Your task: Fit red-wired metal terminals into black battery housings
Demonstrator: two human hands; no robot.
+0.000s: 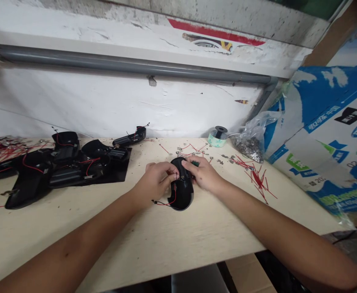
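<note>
A black plastic housing [182,192] with a thin red wire lies on the pale wooden table [154,236], near its middle. My left hand [154,180] grips the housing's left side, fingers curled and pinched at its upper edge. My right hand [203,173] is closed over the housing's top right, fingertips pressed on a small part I cannot make out.
A pile of black housings with red wires [56,167] covers the table's left. Loose red wires and small metal parts [251,171] lie to the right. A tape roll [217,136], a clear bag of metal bits [251,140] and a blue-white cardboard box [327,134] stand at the right.
</note>
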